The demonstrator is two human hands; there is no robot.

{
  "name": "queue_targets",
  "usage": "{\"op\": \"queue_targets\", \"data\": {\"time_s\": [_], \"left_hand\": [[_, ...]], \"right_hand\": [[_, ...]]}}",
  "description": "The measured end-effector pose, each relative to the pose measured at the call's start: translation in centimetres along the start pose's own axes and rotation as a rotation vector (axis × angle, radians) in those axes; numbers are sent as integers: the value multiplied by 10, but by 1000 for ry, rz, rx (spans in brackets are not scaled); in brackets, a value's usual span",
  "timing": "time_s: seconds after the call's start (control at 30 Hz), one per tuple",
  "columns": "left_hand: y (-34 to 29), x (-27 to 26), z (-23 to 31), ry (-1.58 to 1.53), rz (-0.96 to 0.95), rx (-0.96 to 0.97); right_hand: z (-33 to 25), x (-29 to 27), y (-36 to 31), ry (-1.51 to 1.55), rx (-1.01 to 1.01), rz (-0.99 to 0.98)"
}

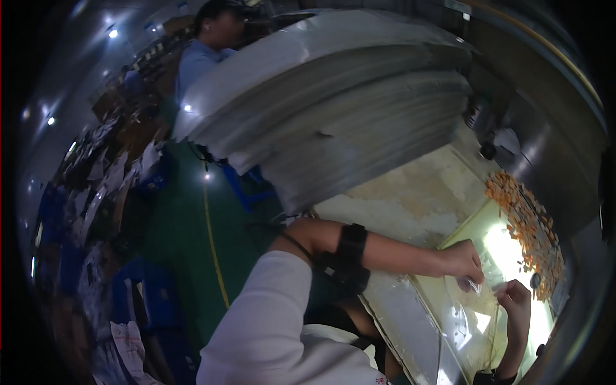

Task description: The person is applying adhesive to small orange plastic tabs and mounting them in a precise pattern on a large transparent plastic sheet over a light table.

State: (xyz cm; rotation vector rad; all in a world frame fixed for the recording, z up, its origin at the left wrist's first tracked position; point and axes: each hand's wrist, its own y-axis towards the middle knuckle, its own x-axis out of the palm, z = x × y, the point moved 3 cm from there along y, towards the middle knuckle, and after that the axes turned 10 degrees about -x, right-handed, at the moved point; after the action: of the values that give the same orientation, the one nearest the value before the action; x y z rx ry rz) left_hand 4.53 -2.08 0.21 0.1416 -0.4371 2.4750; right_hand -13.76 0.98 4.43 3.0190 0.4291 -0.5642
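Over the lit worktop my left hand (463,260) is closed in a pinch on a small clear plastic bag (473,286). Close by on its right, my right hand (515,300) is bent at the wrist with thumb and fingers pressed together. Whatever sits in that right pinch is too small to make out. More clear plastic (459,326) lies shining on the table below the hands. Just beyond them glows a bright white panel (504,247), and a heap of small orange and brown pieces (523,224) spreads along its far right side.
A large grey-white stack of sheets (346,109) rises at the back. A co-worker (215,45) stands behind it. Metal wall (545,135) borders the table at right. Blue crates (144,295) and piled papers stand at left on the green floor (179,218). A black strapped device (350,256) is on my left forearm.
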Motion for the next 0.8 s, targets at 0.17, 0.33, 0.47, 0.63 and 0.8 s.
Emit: {"op": "queue_targets", "data": {"time_s": [0.17, 0.33, 0.47, 0.63, 0.8], "left_hand": [[-9, 1, 5, -56, 40, 13], [-2, 3, 5, -91, 3, 51], [4, -1, 9, 121, 143, 78], [-1, 2, 17, 279, 25, 283], [0, 30, -5, 17, -488, 150]], "right_hand": [[-10, 1, 0, 25, -86, -47], [-1, -6, 4, 56, -116, -21], [3, -11, 0, 38, -141, 61], [-3, -24, -2, -28, -117, 0], [5, -45, 0, -83, -121, -62]]}}
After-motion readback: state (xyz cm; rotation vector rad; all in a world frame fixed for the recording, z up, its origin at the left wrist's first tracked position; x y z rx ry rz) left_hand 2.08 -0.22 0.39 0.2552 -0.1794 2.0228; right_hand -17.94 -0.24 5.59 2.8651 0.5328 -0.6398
